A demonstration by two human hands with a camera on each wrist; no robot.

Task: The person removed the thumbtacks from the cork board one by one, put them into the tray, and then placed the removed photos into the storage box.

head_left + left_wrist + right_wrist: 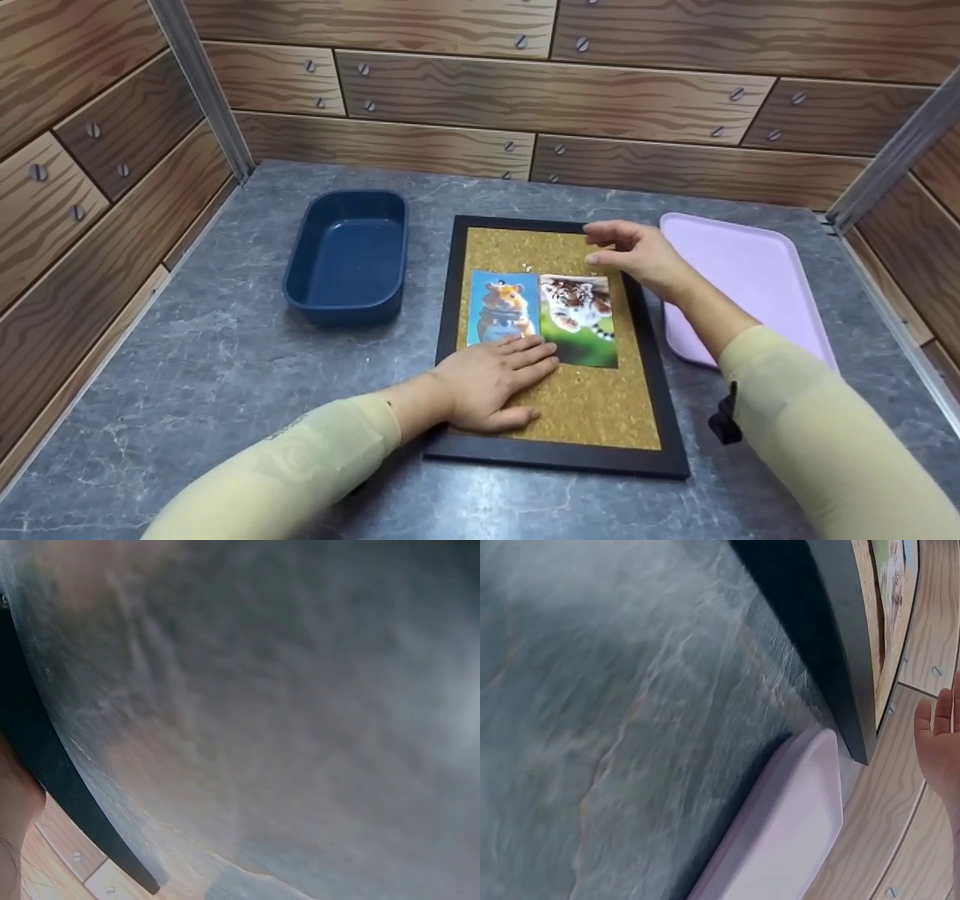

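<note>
- Far left on the desk (187,360): a blue bin (345,315), well apart from the hands.
- Left hand (495,379): palm down on the framed cork board (592,409), fingers straight, slightly apart, not clamped on anything. They cover the near end of the hamster picture (504,304) and reach over the tiger picture's (574,330) left edge.
- Hamster picture: left part of the board, head end toward the far edge. Shiny speck above it, maybe a pin, too small to say.
- Tiger picture: just beside it on the right, same way up, long axis near-to-far, far edges about level.
- The board lies flat mid-desk, long axis near-to-far too.
- My read: the step is steadying the pictures in place. Next move probably calls for keeping that palm flat while the other hand straightens or fixes them.
- Right hand (637,256): over the board's far right corner, fingers loosely bent, thumb apart, nothing visible between.
- Far right: a lilac tray (750,274), near the board, not touching.
</note>
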